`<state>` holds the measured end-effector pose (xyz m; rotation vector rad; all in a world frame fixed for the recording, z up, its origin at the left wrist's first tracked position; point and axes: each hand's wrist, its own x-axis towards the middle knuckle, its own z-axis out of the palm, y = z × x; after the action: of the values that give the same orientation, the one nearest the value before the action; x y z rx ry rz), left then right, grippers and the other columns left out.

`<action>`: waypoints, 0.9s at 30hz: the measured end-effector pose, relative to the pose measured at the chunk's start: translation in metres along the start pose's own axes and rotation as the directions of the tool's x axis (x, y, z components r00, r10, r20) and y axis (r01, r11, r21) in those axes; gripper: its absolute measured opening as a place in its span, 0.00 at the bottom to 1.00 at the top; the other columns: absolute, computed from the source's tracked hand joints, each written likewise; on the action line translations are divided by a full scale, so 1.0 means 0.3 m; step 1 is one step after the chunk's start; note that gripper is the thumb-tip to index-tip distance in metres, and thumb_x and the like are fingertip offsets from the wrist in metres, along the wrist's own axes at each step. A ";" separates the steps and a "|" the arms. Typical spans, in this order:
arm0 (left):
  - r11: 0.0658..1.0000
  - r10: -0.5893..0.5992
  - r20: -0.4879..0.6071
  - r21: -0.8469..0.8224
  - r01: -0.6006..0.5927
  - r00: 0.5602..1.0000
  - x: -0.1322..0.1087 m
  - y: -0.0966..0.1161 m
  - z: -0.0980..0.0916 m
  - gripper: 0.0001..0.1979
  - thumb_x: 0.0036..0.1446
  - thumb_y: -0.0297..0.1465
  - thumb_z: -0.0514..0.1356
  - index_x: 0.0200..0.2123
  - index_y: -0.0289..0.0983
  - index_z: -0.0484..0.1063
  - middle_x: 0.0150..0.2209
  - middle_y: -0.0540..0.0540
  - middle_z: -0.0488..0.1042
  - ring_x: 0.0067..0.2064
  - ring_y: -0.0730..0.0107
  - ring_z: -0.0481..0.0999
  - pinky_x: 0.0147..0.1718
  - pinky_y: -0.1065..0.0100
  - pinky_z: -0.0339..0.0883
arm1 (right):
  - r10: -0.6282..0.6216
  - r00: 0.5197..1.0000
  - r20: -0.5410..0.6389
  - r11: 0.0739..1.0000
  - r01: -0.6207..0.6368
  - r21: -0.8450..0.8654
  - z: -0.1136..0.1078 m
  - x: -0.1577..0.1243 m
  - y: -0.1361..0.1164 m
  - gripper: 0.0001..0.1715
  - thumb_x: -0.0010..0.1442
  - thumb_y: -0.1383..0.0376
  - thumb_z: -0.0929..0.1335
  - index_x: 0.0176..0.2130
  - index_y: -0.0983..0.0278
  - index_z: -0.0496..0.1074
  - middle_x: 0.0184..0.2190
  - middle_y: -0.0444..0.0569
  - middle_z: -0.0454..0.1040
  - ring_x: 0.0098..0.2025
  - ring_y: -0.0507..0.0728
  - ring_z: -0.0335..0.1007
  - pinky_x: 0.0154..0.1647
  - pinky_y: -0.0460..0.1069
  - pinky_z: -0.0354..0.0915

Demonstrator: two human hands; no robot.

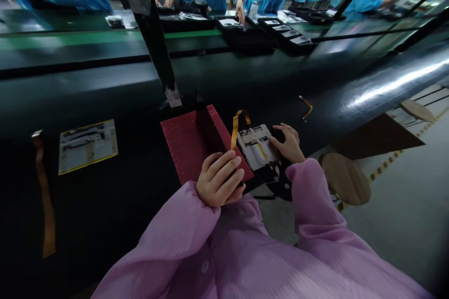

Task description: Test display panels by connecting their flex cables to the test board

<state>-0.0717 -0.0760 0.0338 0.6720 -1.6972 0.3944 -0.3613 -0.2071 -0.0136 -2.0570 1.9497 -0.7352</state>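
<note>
My left hand (221, 178) is closed at the right wall of a red open box (180, 142), its fingers curled. The end of an orange flex cable (235, 130) meets its fingertips; what lies inside the grip is hidden. The cable arches up and over toward a flat silver-white device panel (255, 147) just right of the box. This panel has a white strip, a yellow strip and small connectors. My right hand (290, 144) is at the panel's right edge, thumb and fingers apart, the thumb touching its surface.
On the dark bench lie a long flex cable (47, 201), a clear yellow-edged sheet (87, 145) and a small bent flex cable (307, 108). A metal post (154, 42) rises behind the box. Co-workers in blue sit beyond black trays (245, 39). Round stools (345, 178) stand at right.
</note>
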 end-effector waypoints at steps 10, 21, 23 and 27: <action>1.000 0.000 -0.002 -0.013 0.000 1.000 -0.004 -0.001 -0.001 0.09 0.63 0.31 0.56 0.43 0.31 0.71 0.45 0.38 0.76 0.59 0.56 0.72 0.53 0.55 0.70 | 0.001 1.000 -0.012 1.000 -0.001 0.004 0.003 -0.005 -0.001 0.31 0.54 0.51 0.68 0.55 0.59 0.72 0.63 0.55 0.64 0.67 0.69 0.51 0.68 0.66 0.48; 1.000 0.007 -0.005 -0.005 -0.007 1.000 0.002 -0.001 -0.003 0.09 0.63 0.31 0.56 0.42 0.31 0.70 0.44 0.37 0.76 0.58 0.56 0.73 0.52 0.55 0.70 | -0.010 1.000 -0.017 1.000 0.010 0.000 0.005 -0.004 -0.003 0.31 0.55 0.51 0.67 0.55 0.59 0.72 0.63 0.54 0.64 0.68 0.69 0.51 0.67 0.67 0.48; 1.000 0.001 -0.007 0.007 -0.001 1.000 0.005 0.001 -0.002 0.08 0.63 0.31 0.56 0.41 0.32 0.71 0.43 0.38 0.77 0.58 0.57 0.73 0.52 0.56 0.71 | -0.020 0.999 -0.026 1.000 0.020 0.004 0.006 -0.004 0.000 0.31 0.55 0.50 0.67 0.55 0.59 0.72 0.62 0.54 0.65 0.68 0.69 0.52 0.67 0.67 0.48; 1.000 -0.003 -0.004 0.017 0.003 1.000 0.007 0.002 0.001 0.08 0.63 0.32 0.55 0.41 0.33 0.71 0.43 0.39 0.77 0.56 0.58 0.74 0.50 0.56 0.72 | -0.019 1.000 -0.018 1.000 0.019 -0.004 0.006 -0.005 0.006 0.30 0.56 0.50 0.67 0.56 0.58 0.71 0.63 0.54 0.64 0.68 0.69 0.51 0.67 0.67 0.48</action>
<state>-0.0725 -0.0762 0.0359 0.6854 -1.6909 0.4083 -0.3618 -0.2062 -0.0162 -2.0813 1.9446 -0.7575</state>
